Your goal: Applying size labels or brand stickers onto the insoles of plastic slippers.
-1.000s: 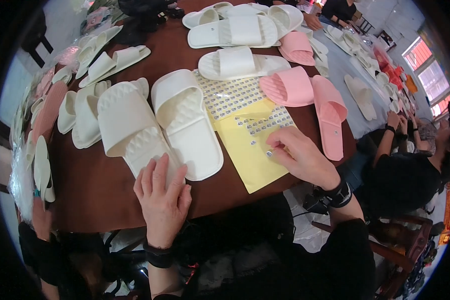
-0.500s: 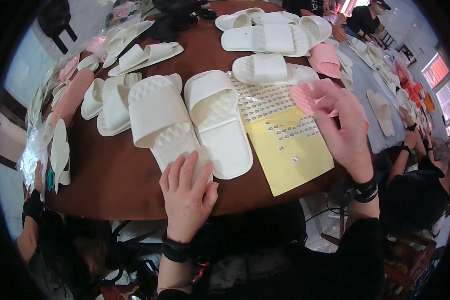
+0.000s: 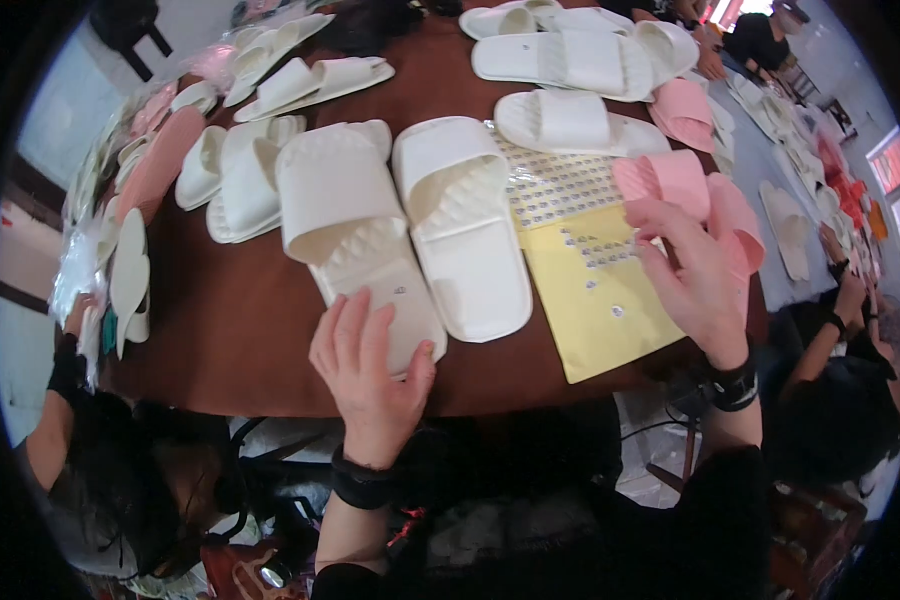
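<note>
head view shows the left hand (image 3: pixel 370 375) pressed flat, fingers spread, on the heel of a white slipper (image 3: pixel 355 235) at 6 o'clock on the table (image 3: pixel 230 330), the right hand (image 3: pixel 695 270) loosely curled by a pink slipper (image 3: pixel 670 180) at 3 o'clock; likely light, soft foam, best gripped by the strap.

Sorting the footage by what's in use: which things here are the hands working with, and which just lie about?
In hand:
left hand flat on the white slipper
its mate beside it
right hand over the yellow sheet
sticker sheet

Lying about:
pink slippers
white slippers at the far edge
</note>
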Demonstrator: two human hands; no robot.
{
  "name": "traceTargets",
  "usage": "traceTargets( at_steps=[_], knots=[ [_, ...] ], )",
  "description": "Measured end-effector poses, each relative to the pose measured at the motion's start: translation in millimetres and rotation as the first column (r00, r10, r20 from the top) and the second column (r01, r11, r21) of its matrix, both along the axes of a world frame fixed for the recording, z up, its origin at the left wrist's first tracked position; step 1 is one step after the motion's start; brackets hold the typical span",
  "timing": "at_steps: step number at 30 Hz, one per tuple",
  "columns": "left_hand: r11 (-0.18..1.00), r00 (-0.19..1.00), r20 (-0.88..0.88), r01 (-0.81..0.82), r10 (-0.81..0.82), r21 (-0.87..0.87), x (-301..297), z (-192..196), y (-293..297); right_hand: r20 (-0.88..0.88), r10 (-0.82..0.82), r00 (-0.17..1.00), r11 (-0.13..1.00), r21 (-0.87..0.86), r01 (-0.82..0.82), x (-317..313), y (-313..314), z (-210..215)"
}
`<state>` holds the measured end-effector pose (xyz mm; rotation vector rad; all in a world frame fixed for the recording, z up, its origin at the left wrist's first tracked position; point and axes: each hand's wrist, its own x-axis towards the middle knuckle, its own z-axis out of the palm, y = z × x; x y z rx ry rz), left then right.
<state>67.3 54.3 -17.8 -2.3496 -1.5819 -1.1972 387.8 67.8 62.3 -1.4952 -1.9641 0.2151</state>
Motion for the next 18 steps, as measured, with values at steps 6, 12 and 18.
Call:
traceTargets(
  at_steps=[6,12,18],
  knots=[
    [0.998,0.986,-0.154,-0.064,0.067,0.025,-1,1,-1,0.047,0.077,0.996,0.997,0.009,-0.077,5,0,-16],
    [0.998,0.981,-0.185,-0.055,0.060,0.034,0,0,0,-0.046,0.124,0.991,0.983,-0.134,-0.129,9,-9,-23],
    [0.999,0.980,-0.190,-0.045,0.050,0.027,2,3,-1,-0.082,0.153,0.985,0.984,-0.084,-0.160,6,-6,-29]
  ],
)
